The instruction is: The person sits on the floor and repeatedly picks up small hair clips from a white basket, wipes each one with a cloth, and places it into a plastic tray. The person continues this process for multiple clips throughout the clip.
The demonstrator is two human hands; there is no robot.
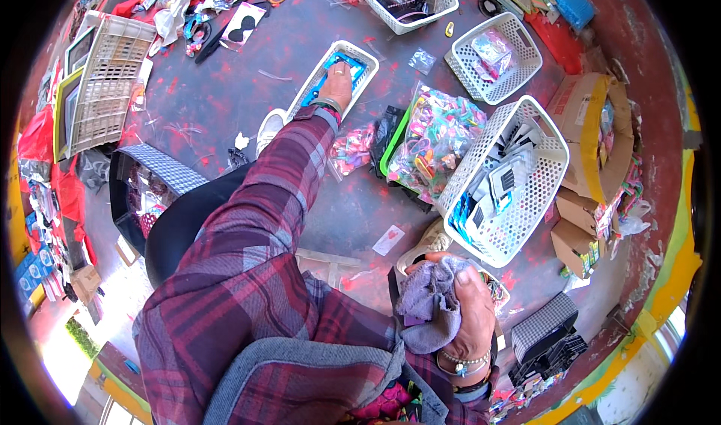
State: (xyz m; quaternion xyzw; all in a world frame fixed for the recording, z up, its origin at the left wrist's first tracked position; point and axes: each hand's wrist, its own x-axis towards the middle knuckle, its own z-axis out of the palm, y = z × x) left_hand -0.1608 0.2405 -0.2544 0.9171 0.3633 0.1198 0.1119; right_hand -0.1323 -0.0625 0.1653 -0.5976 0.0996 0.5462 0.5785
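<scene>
My left hand [337,87] reaches far forward into a small white basket [367,88]. Its fingers are drawn together on a flat blue packet [356,64] lying there; the fingertips are partly hidden. Close to my body, my right hand [472,316] is closed around a crumpled grey cloth [428,305]. A bag of pink and mixed-colour small items [351,149] lies just right of my left forearm. Beyond my right hand stands a larger white basket [552,151] with blue, white and black packets [499,177] inside.
A big clear bag of colourful small pieces [435,136] rests on a green tray [392,146]. Farther off are white baskets [443,8] [526,64]. Cardboard boxes [582,136] line the right; a tilted beige crate [113,79] and a checked box [161,162] stand left.
</scene>
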